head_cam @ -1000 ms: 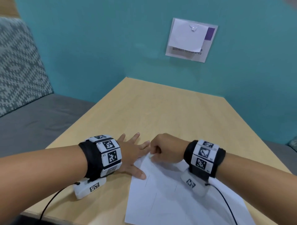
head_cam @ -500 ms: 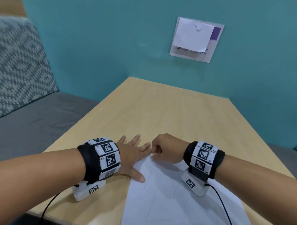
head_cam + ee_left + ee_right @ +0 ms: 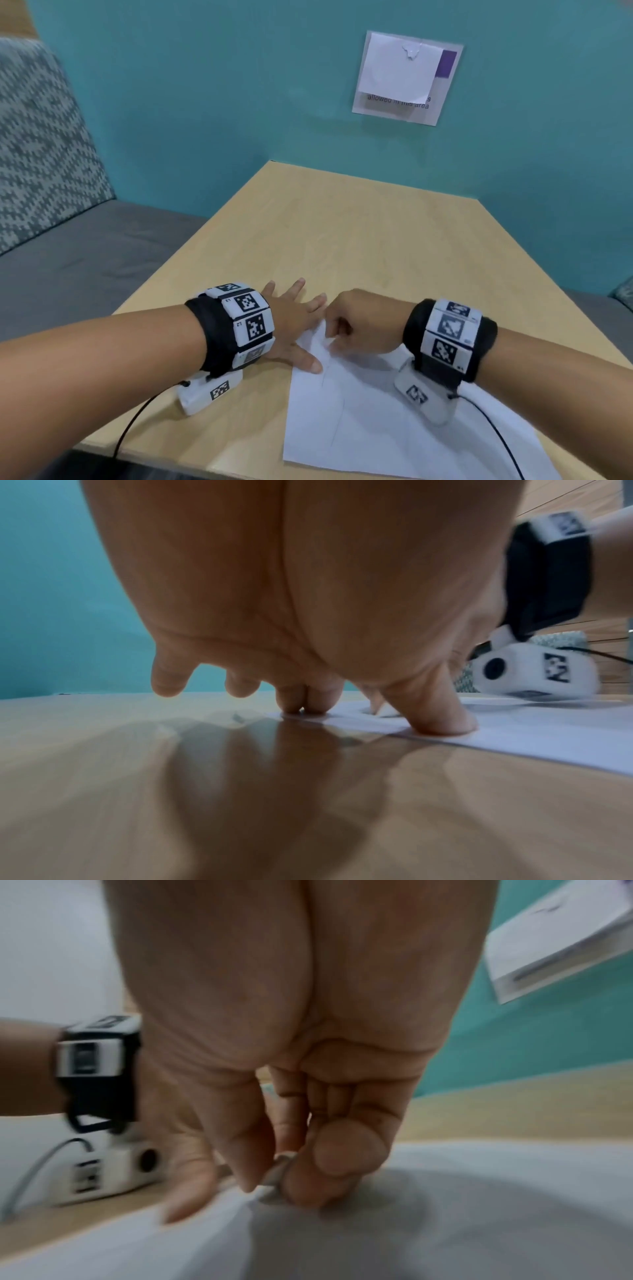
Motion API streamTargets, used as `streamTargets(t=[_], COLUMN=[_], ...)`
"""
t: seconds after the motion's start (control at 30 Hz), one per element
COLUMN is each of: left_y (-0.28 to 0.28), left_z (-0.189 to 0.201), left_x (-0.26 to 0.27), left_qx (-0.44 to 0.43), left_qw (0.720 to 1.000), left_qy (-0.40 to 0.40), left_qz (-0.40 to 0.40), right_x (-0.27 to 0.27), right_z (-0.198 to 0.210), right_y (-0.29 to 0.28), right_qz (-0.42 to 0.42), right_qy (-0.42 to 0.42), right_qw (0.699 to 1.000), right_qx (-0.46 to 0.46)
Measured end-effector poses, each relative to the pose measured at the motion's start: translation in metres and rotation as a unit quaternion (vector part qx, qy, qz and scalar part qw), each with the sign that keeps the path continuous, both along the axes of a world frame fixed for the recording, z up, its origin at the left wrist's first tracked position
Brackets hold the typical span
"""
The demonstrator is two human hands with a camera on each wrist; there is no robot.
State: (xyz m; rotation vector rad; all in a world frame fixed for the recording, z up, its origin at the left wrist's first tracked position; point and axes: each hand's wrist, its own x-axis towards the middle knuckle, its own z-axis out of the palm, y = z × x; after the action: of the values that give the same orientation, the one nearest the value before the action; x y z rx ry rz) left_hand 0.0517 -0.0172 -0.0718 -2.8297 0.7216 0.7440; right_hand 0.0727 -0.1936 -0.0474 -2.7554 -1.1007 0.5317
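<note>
A white sheet of paper (image 3: pixel 376 428) lies on the near part of the wooden table (image 3: pixel 359 233). My left hand (image 3: pixel 291 329) lies flat with fingers spread, its thumb (image 3: pixel 435 718) and two fingertips pressing the sheet's left edge (image 3: pixel 548 729). Just to its right, my right hand (image 3: pixel 356 325) is curled over the sheet's far corner. In the right wrist view its thumb and forefinger (image 3: pixel 270 1185) pinch a small raised fold of the paper (image 3: pixel 445 1218). The two hands almost touch.
A teal wall (image 3: pixel 205 102) stands behind the table and carries a sign with a white note (image 3: pixel 404 75). A grey bench (image 3: pixel 68 267) with a patterned cushion (image 3: pixel 41 154) runs along the left. Black cables (image 3: pixel 137 418) trail from both wrist cameras over the near table edge.
Both hands stay at the sheet's far corner. The right hand's pinch has raised the paper's corner a little; the left hand keeps pressing flat.
</note>
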Motion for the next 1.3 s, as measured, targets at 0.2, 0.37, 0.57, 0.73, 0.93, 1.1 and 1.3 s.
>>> streamTargets(t=[0.2,0.37,0.57,0.73,0.93,1.1,1.3], left_y=[0.001,0.0,-0.005,-0.017,-0.015,-0.018,-0.016], left_z=[-0.003,-0.003,0.003,0.005,-0.004,-0.002,-0.003], left_x=[0.002,0.003,0.001,0.001,-0.002,-0.004,-0.002], left_qx=[0.008,0.019,0.042,0.018,-0.013,0.022,0.012], left_qw=[1.0,1.0,0.999,1.0,1.0,0.999,1.0], left_qy=[-0.002,0.002,-0.011,-0.008,-0.014,-0.011,-0.001], left_qz=[0.001,-0.001,-0.004,-0.025,-0.024,-0.022,-0.019], right_x=[-0.001,0.02,0.013,0.015,-0.009,0.008,0.011], right_z=[-0.003,0.002,-0.001,0.0,-0.003,0.003,0.002], right_y=[-0.004,-0.014,-0.016,-0.016,-0.012,-0.017,-0.014], right_qz=[0.01,-0.045,-0.042,-0.055,0.035,-0.021,-0.025], right_qy=[-0.002,-0.031,-0.01,-0.001,0.017,-0.015,-0.004], right_qw=[1.0,0.999,0.999,0.998,0.999,1.0,1.0], right_qx=[0.005,-0.001,-0.001,0.0,-0.007,-0.001,0.006])
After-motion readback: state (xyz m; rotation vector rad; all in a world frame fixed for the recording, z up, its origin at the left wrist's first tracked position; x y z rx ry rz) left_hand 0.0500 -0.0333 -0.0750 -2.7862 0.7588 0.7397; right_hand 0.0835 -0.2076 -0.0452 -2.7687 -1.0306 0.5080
